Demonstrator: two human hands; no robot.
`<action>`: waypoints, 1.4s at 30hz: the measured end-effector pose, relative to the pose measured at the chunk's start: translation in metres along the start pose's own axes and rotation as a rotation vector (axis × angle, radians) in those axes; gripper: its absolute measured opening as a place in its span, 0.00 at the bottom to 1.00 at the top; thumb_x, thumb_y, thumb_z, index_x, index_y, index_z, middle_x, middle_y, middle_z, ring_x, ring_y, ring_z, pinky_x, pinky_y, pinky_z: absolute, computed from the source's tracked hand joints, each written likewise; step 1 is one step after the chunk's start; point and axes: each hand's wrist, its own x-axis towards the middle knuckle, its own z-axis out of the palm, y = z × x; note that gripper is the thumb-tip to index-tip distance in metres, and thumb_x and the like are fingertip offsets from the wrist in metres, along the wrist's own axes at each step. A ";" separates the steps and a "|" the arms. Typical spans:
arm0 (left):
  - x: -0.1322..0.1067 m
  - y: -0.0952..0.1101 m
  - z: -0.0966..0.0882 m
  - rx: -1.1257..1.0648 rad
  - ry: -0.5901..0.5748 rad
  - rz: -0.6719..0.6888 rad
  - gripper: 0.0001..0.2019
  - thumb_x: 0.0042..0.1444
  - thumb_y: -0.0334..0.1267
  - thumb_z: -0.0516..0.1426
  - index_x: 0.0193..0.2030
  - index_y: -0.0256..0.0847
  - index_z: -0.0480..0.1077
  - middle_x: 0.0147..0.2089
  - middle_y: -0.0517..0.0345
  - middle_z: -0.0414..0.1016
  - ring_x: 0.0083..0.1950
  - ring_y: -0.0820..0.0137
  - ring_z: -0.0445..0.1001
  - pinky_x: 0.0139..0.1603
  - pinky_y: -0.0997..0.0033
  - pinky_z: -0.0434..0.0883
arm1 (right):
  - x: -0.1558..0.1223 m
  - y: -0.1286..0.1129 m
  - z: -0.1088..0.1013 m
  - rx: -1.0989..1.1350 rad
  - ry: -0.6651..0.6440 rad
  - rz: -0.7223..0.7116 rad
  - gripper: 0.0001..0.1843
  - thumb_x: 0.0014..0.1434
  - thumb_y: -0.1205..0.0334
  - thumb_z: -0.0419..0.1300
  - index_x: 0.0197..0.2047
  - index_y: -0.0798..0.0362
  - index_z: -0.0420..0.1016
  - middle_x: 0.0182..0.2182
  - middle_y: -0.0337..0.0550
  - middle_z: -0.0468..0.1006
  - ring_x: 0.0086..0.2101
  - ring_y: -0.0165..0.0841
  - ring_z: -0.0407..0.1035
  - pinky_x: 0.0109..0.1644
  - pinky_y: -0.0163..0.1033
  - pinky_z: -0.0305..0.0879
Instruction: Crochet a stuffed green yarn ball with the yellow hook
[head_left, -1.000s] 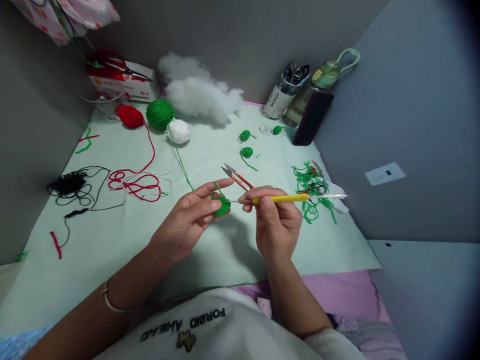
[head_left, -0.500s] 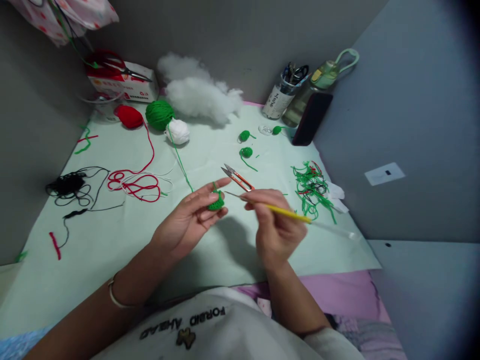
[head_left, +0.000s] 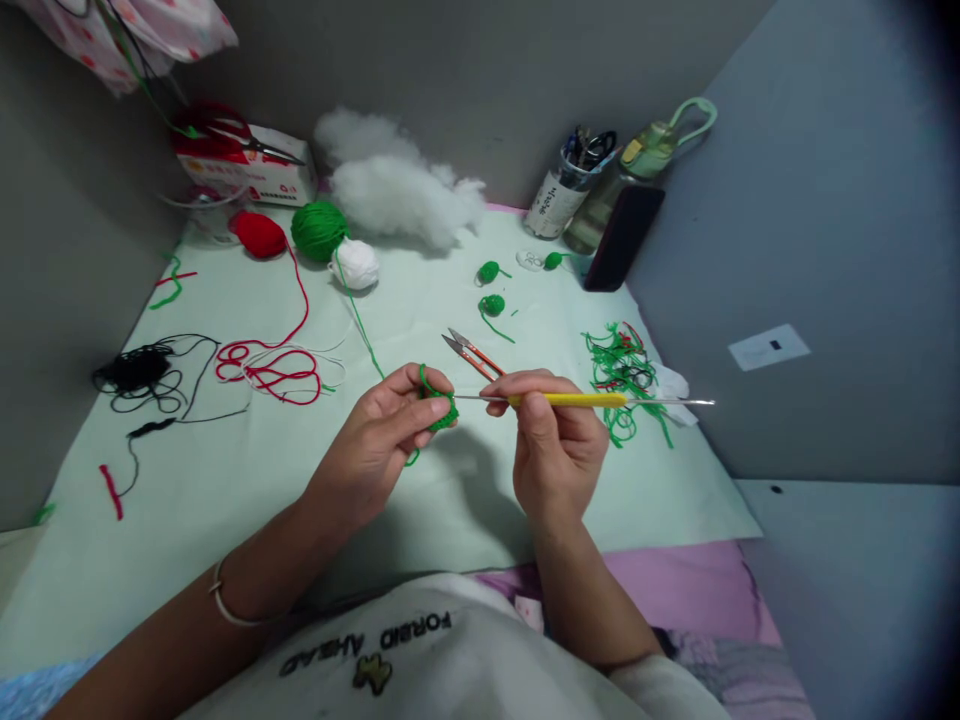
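Between the thumb and fingers of my left hand (head_left: 382, 435) is a small green crochet piece (head_left: 444, 414), partly covered by the fingers. A green strand loops over the index finger and runs back toward the green yarn ball (head_left: 319, 230). My right hand (head_left: 559, 440) grips a crochet hook (head_left: 577, 400) by its yellow handle. The hook's thin metal shaft points left and its tip meets the crochet piece, hidden at the fingers. Just beyond my right fingers lie orange-handled thread snips (head_left: 474, 355), blades pointing away to the left.
Behind are a red yarn ball (head_left: 260, 234), a white yarn ball (head_left: 355, 264) and white stuffing (head_left: 405, 190). Small green crochet pieces (head_left: 491, 305) lie mid-table. Yarn scraps (head_left: 622, 385), a phone (head_left: 625, 238) and a pen cup (head_left: 559, 195) stand right; black yarn (head_left: 135, 370) lies left.
The hook has swung from a downward slant to nearly level, and its tip has come to the crochet piece. My left fingers have closed further over the piece, turning it.
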 end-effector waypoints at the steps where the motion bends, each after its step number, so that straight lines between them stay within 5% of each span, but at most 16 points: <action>1: 0.000 0.000 0.000 0.002 -0.006 0.000 0.10 0.50 0.35 0.71 0.35 0.39 0.76 0.23 0.66 0.63 0.26 0.77 0.57 0.27 0.74 0.52 | 0.000 0.000 0.000 0.003 0.000 0.000 0.10 0.72 0.58 0.59 0.42 0.48 0.81 0.35 0.42 0.83 0.36 0.35 0.77 0.37 0.42 0.78; 13: -0.001 -0.001 0.000 0.001 0.001 -0.007 0.10 0.50 0.36 0.72 0.35 0.39 0.76 0.29 0.64 0.68 0.26 0.79 0.60 0.28 0.75 0.53 | -0.001 0.004 0.002 0.021 0.019 -0.064 0.10 0.72 0.62 0.60 0.43 0.47 0.84 0.35 0.42 0.84 0.37 0.34 0.77 0.35 0.41 0.77; 21: -0.001 -0.004 0.000 0.032 0.007 0.018 0.10 0.51 0.35 0.71 0.37 0.39 0.76 0.25 0.67 0.65 0.25 0.80 0.57 0.26 0.79 0.54 | -0.007 0.002 -0.003 -0.249 -0.066 -0.328 0.11 0.70 0.70 0.60 0.50 0.49 0.82 0.38 0.44 0.85 0.40 0.35 0.79 0.44 0.45 0.79; 25: 0.000 -0.005 0.002 -0.001 -0.022 0.047 0.11 0.52 0.34 0.71 0.40 0.39 0.78 0.29 0.66 0.69 0.26 0.80 0.59 0.27 0.80 0.59 | -0.010 0.002 -0.004 -0.365 -0.127 -0.438 0.14 0.68 0.71 0.61 0.53 0.47 0.81 0.41 0.45 0.85 0.39 0.36 0.80 0.40 0.43 0.80; 32: -0.001 -0.005 0.003 0.007 -0.118 0.028 0.31 0.54 0.32 0.71 0.65 0.44 0.72 0.33 0.65 0.73 0.29 0.78 0.61 0.29 0.79 0.62 | -0.011 0.006 0.000 -0.268 -0.104 -0.291 0.18 0.66 0.74 0.63 0.53 0.45 0.83 0.44 0.42 0.87 0.44 0.35 0.81 0.49 0.45 0.80; 37: -0.003 -0.003 0.004 0.025 -0.111 0.045 0.29 0.57 0.33 0.68 0.66 0.40 0.73 0.37 0.62 0.75 0.30 0.77 0.63 0.32 0.75 0.65 | -0.010 0.009 0.002 -0.071 0.037 -0.076 0.09 0.69 0.65 0.63 0.46 0.44 0.85 0.38 0.41 0.88 0.38 0.36 0.80 0.41 0.44 0.80; 42: -0.003 -0.002 0.002 0.080 -0.067 0.063 0.28 0.56 0.33 0.68 0.65 0.42 0.74 0.36 0.62 0.73 0.31 0.75 0.63 0.33 0.74 0.64 | -0.005 0.012 0.000 0.188 0.022 0.177 0.08 0.70 0.57 0.64 0.43 0.47 0.85 0.37 0.42 0.87 0.32 0.31 0.77 0.37 0.39 0.76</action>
